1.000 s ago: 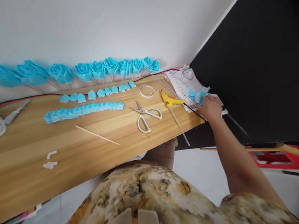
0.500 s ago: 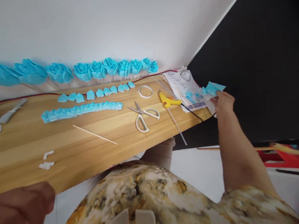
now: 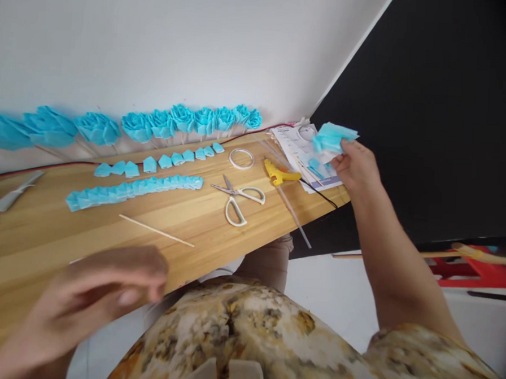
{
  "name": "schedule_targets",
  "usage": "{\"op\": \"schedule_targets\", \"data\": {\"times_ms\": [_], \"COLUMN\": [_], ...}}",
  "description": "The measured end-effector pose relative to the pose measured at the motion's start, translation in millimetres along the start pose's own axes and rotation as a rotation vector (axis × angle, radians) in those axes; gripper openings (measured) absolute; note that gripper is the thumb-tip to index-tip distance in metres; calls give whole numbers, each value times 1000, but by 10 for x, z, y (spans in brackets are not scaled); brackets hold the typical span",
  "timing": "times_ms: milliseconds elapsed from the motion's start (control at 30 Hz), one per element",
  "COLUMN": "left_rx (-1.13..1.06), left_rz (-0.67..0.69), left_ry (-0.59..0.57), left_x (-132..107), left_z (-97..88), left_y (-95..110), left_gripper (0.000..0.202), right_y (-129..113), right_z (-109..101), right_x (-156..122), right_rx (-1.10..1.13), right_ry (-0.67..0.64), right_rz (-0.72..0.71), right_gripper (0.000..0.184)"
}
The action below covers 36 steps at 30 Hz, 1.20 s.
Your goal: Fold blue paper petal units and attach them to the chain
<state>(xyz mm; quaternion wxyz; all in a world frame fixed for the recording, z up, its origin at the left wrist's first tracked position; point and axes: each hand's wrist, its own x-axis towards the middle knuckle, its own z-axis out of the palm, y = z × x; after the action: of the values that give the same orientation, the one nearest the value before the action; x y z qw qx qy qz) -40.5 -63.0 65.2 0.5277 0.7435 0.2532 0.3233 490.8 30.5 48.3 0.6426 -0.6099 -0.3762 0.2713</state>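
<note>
My right hand (image 3: 355, 165) is raised over the right end of the wooden table (image 3: 106, 244), closed on a small stack of light blue paper pieces (image 3: 332, 137). More blue pieces (image 3: 317, 167) lie under it on printed sheets (image 3: 300, 147). My left hand (image 3: 98, 300) hovers blurred over the near table edge, fingers loosely curled and pointing right; nothing shows in it. A thin wooden stick (image 3: 155, 230) lies just beyond it.
White scissors (image 3: 238, 200), a yellow glue gun (image 3: 279, 173) with black cord, a tape ring (image 3: 241, 158) and a clear rod (image 3: 294, 214) lie mid-table. Two rows of folded blue petals (image 3: 134, 188) and several blue paper roses (image 3: 172, 118) line the wall. A red frame (image 3: 465, 268) stands on the floor.
My right hand lifted the blue paper pieces off the printed sheets and brought them a little leftward. My left hand came into view from the lower left and moved right over the table edge.
</note>
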Motion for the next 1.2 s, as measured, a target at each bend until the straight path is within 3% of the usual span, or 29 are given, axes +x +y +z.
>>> {"op": "schedule_targets", "data": {"times_ms": [167,233,333,433,600,700,933,1067,1200], "left_rx": [-85,-159,-300,-388,-449,-453,-279,-210,-168], "left_rz": [-251,-334,-348,-374,-406,-421,-475,-537,-579], "left_ry": [33,76,119,211,349,379,267,233,272], "left_x": [614,758,837,822,778,740,391,57,-167], "left_z": [306,402,494,517,489,483,329,142,33], "left_y": [-122,-241,-409,-513,-666,-767,-729,-681,-746], "left_gripper": [24,43,70,80,79,66,46,42,37], "right_y": [-38,-16,31,57,45,93,363,444,514], "right_z": [801,1055,1323,1485,1619,1659,1611,1525,1609], "right_x": [-817,-1135,-1490,-1704,-1920,-2029,-2141,-2172,-2272], "right_rx": [179,163,81,12,-38,-42,180,184,98], "right_ry": [-274,-351,-417,-471,-593,-604,-442,-474,-591], "right_rz": [40,22,-32,-115,-143,-111,84,183,345], "right_gripper": [21,17,15,10,7,9,16,19,25]}}
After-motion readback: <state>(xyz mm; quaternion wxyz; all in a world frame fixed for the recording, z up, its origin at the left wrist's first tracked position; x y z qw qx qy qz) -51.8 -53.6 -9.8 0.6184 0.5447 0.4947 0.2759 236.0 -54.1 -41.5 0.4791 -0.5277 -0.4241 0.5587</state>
